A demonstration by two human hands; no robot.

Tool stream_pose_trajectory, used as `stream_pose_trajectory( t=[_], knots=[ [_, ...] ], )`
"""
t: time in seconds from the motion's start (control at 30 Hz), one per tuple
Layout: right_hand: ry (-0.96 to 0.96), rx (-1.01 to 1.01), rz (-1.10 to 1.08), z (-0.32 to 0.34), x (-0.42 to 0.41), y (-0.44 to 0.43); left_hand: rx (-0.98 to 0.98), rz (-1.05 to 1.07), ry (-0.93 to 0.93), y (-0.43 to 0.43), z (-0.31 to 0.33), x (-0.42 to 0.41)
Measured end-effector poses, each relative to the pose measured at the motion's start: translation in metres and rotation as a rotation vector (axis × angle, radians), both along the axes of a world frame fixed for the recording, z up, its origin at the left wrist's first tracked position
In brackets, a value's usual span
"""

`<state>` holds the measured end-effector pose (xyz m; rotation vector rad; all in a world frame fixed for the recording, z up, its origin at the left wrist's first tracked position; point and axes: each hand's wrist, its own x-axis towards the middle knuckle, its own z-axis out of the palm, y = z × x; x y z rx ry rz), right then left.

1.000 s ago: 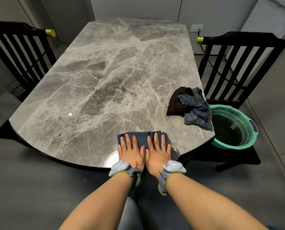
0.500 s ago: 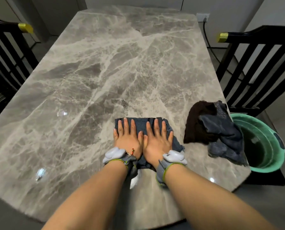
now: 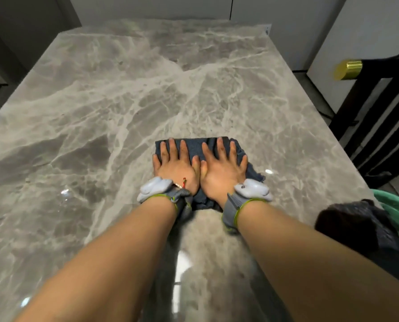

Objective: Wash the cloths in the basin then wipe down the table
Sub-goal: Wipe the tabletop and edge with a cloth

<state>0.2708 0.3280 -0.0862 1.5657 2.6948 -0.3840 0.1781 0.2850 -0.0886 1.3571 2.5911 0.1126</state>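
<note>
Cloth slid up table, lying crosswise under left hand, right hand

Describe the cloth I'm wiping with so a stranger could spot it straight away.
On the grey marble table, find the left hand and right hand pressed flat side by side. Under them lies the dark blue cloth, spread flat, unlike the crumpled dark heap at the table's right edge.

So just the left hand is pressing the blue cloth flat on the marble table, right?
No, both hands are. The head view shows the left hand and the right hand side by side, pressing the blue cloth flat on the marble table.
</note>
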Motion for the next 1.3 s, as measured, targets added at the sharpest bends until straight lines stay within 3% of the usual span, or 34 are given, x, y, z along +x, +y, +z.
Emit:
stream_pose_trajectory(
  t=[0.37, 0.63, 0.9, 1.3],
  knots=[
    [0.053, 0.020, -0.090, -0.012, -0.113, 0.164, 0.047, -0.053, 0.031, 0.167, -0.011, -0.116],
    [0.054, 0.042, -0.130, -0.009, -0.144, 0.218, 0.071, -0.069, 0.010, 0.224, -0.011, -0.149],
    [0.051, -0.018, -0.106, -0.001, -0.129, 0.198, 0.057, -0.167, -0.033, 0.207, -0.008, -0.142],
    [0.040, -0.004, -0.102, -0.013, -0.070, 0.076, 0.042, -0.141, -0.037, 0.075, -0.010, -0.079]
  ],
)
